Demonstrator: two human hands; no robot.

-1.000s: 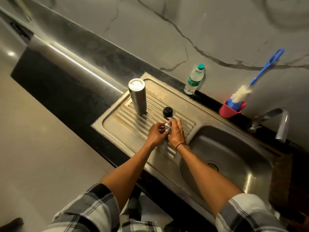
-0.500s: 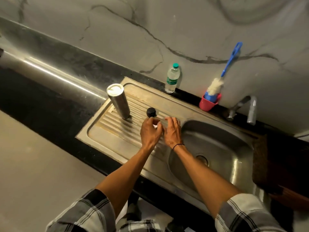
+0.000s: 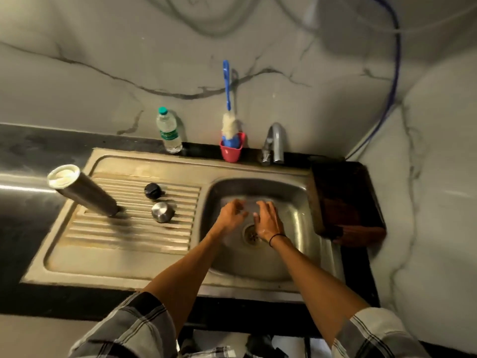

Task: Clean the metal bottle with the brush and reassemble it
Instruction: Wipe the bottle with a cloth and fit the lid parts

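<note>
Marble walls backed a steel sink (image 3: 307, 192) at frame centre. Both hands, left (image 3: 230, 215) and right (image 3: 268, 221), hung loosely open and empty over the drain, probably to rinse. At left the metal bottle (image 3: 85, 193) stood on the drainboard beside its two caps, parked for washing; the brush (image 3: 228, 109) waited in a pink cup.

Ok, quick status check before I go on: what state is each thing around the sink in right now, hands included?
Metal bottle: standing on the drainboard, mouth open, cap off.
Metal cap: off, lying on the drainboard.
Black stopper: off, on the drainboard beside the cap.
Brush: unused, standing in the red cup.
Plastic bottle: upright, capped.
Tap: no water visible.
Left hand: over the basin, open, empty.
Right hand: over the basin, open, empty.
</note>
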